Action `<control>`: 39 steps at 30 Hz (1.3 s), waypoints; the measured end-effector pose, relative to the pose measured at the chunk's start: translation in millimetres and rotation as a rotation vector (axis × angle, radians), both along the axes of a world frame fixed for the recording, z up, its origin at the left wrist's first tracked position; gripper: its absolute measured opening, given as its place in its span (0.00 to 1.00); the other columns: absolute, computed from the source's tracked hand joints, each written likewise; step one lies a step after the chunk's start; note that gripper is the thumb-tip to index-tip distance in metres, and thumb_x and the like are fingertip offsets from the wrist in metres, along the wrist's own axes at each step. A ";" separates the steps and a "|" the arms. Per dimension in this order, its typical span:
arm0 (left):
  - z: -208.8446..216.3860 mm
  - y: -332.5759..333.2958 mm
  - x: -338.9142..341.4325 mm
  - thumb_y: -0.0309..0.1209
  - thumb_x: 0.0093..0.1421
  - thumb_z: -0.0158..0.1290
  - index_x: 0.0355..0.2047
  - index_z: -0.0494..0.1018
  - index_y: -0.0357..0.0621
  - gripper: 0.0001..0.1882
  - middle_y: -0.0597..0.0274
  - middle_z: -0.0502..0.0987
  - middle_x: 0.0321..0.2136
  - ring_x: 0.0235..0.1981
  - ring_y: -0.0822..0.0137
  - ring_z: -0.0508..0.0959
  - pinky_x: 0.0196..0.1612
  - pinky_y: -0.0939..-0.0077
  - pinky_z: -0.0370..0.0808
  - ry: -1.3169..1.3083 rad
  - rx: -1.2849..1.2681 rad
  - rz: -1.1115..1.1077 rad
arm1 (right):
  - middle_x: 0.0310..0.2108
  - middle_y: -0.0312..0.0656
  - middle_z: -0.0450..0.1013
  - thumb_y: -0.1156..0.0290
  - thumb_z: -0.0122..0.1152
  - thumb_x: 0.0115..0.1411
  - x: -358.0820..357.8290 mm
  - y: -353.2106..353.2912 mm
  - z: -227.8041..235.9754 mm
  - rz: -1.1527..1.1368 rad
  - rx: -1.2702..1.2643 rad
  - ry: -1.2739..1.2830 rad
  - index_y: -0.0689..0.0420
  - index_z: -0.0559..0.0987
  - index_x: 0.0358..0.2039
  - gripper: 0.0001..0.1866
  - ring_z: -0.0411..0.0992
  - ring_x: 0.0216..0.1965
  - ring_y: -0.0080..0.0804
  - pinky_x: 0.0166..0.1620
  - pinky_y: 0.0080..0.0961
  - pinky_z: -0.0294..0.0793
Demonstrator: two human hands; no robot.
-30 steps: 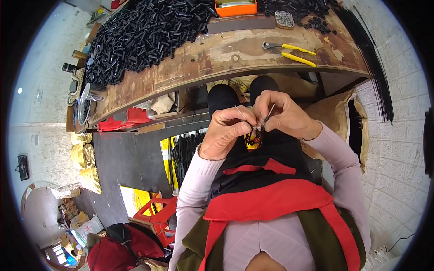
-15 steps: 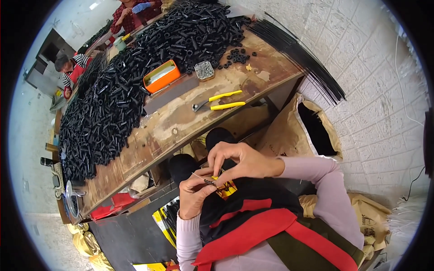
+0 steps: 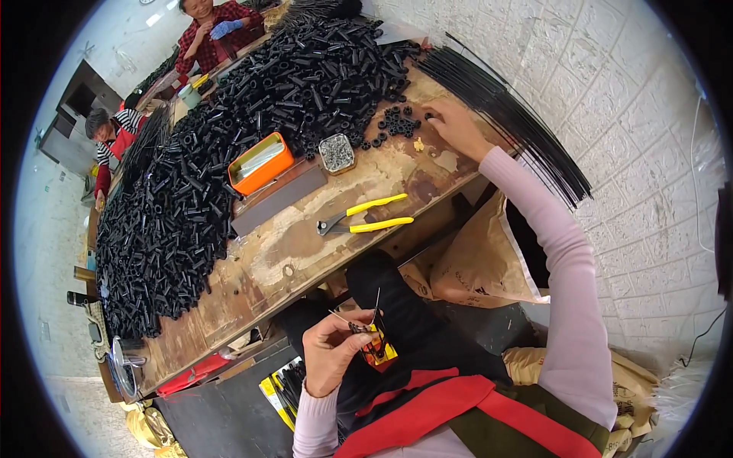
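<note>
Above my lap, my left hand is closed, pinching a small dark piece with thin metal rods sticking out of it. The piece's exact kind is too small to make out. Just behind it is a yellow and red packet against the dark clothing. My right hand is stretched out to the far right of the table, fingertips pinched on a small black ring. Several similar black rings lie in a cluster just left of that hand.
A large heap of black tubes covers the wooden table's left and back. An orange box, a clear tub of small metal parts and yellow-handled pliers lie nearer. Long black rods overhang the right edge. Two people sit farther back.
My right hand has left the small piece above my lap and moved up and right to the black rings on the table. My left hand still holds the piece.
</note>
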State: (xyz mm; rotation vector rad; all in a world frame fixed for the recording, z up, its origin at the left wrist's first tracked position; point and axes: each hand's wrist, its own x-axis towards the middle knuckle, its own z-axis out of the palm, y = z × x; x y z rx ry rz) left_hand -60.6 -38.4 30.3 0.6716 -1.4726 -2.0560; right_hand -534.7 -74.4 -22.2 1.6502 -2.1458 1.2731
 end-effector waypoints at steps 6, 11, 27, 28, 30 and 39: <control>2.4 -1.2 7.4 0.21 0.54 0.60 0.33 0.74 0.31 0.08 0.42 0.80 0.40 0.35 0.62 0.80 0.41 0.70 0.79 -0.046 -0.058 0.024 | 0.41 0.44 0.78 0.79 0.59 0.58 17.2 -8.4 17.9 0.050 0.044 0.189 0.63 0.77 0.44 0.12 0.76 0.43 0.34 0.47 0.26 0.73; 5.9 0.8 -9.0 0.18 0.58 0.55 0.43 0.72 0.30 0.12 0.52 0.78 0.42 0.39 0.68 0.79 0.45 0.73 0.78 -0.090 -0.046 -0.090 | 0.42 0.40 0.78 0.80 0.61 0.59 188.0 65.9 109.3 0.679 0.236 -0.844 0.58 0.75 0.43 0.11 0.74 0.48 0.22 0.52 0.21 0.71; 46.8 34.9 55.9 0.20 0.61 0.57 0.51 0.74 0.33 0.17 0.71 0.73 0.27 0.35 0.76 0.77 0.44 0.79 0.78 0.077 -0.105 -0.063 | 0.46 0.48 0.78 0.77 0.61 0.61 304.3 114.4 157.6 0.963 0.496 -0.758 0.62 0.77 0.39 0.06 0.77 0.44 0.27 0.49 0.24 0.75; 46.2 35.1 59.1 0.19 0.61 0.56 0.51 0.74 0.34 0.17 0.67 0.76 0.34 0.37 0.76 0.77 0.44 0.79 0.76 0.080 -0.088 -0.072 | 0.44 0.47 0.78 0.77 0.61 0.61 306.3 114.0 158.5 0.949 0.508 -0.763 0.62 0.77 0.39 0.06 0.77 0.43 0.26 0.48 0.23 0.75; 44.0 35.8 63.0 0.18 0.61 0.55 0.52 0.74 0.35 0.18 0.63 0.80 0.42 0.39 0.76 0.77 0.45 0.80 0.75 0.082 -0.073 -0.081 | 0.43 0.46 0.78 0.77 0.61 0.61 311.2 114.6 160.1 0.935 0.520 -0.767 0.63 0.77 0.39 0.06 0.77 0.42 0.25 0.48 0.22 0.75; 43.0 37.0 64.3 0.22 0.63 0.55 0.52 0.74 0.37 0.16 0.65 0.80 0.37 0.35 0.78 0.77 0.36 0.82 0.74 0.114 -0.079 -0.013 | 0.35 0.35 0.74 0.75 0.61 0.63 324.4 109.7 155.6 0.908 0.404 -0.649 0.62 0.77 0.36 0.05 0.73 0.38 0.18 0.44 0.19 0.72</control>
